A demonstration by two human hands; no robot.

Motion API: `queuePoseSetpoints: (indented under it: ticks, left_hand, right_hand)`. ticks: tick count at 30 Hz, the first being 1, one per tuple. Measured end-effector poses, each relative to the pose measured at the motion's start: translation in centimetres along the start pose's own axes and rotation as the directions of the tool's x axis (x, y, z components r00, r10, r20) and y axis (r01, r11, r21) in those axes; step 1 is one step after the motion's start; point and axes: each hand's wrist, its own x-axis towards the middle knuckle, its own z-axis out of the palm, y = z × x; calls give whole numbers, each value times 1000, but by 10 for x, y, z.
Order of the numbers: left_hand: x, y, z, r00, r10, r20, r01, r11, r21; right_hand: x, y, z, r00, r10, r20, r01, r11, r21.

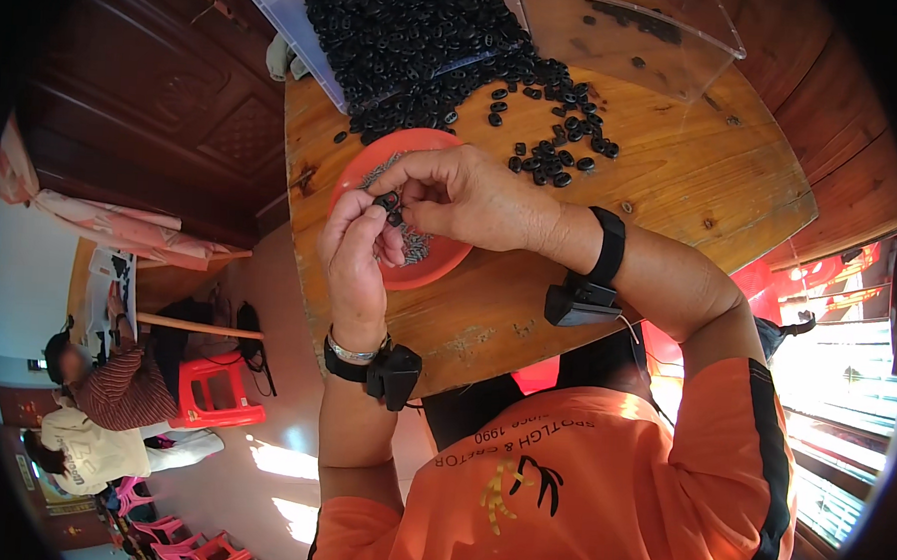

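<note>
— Wooden counter point(476, 331) across the upper middle of the frame, dark panelled door point(166, 98) at upper left. And in hand?

— Small black oval piece point(389, 205), just left of the frame's centre, above an orange bowl point(431, 272).

— Pointing which way?

— Long axis seemingly slanted, upper left down to lower right. Partly covered by fingertips; cannot tell one end from the other.

— And the grip?

— Left hand point(355, 251) upright from below, thumb and fingers pinched on the piece. Right hand point(462, 201) in from the right, fingers bent, tips right at the piece; cannot tell how firmly held, or whether with anything else between.

— Round about?

— Small grey pieces point(420, 247) inside the bowl, partly hidden by both hands. Toward the top, a big heap of black pieces point(399, 38) over the edge of a clear tub point(294, 33). Strays point(554, 164) right of the bowl, near the right forearm. Transparent bin point(669, 54) at upper right.

— Farther off?

— Two people point(128, 391) and a red stool point(217, 416) at lower left.
</note>
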Motion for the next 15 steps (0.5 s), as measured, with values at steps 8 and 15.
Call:
queuePoseSetpoints:
  ticks: [8,15]
  left_hand:
    - [-1,-1,0,1000,2,-1,-2,999,39]
    - [-2,0,2,1000,17,4,-17,997,70]
  right_hand:
    - [1,4,2,999,5,-48,-3,999,34]
    - [1,7,2,999,31,-41,-22,979,204]
